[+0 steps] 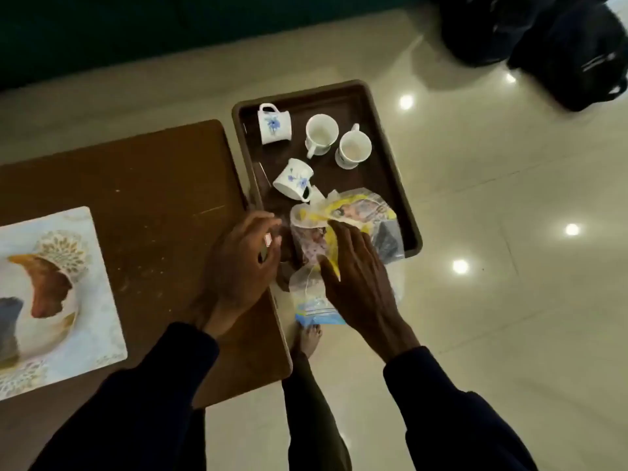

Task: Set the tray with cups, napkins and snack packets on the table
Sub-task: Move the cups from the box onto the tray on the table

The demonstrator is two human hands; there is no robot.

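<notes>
A dark brown tray (384, 137) sits just right of the wooden table (153, 185). It carries several white cups with blue flowers: two upright (321, 132) (354, 146) and two lying on their sides (273, 124) (294, 180). Yellow snack packets in clear plastic (356, 207) lie at the tray's near end. A blue and white packet (317, 314) hangs below them. My left hand (241, 263) curls around the tray's near left rim, with a small white and red thing at its fingers. My right hand (360, 283) grips the packets over the near rim, which it hides.
A printed placemat (51, 294) lies on the table's left part. Glossy tiled floor (492, 300) spreads to the right, with dark bags (557, 45) at the far right. A bare foot (309, 338) stands under the tray's near end, beside the table's corner.
</notes>
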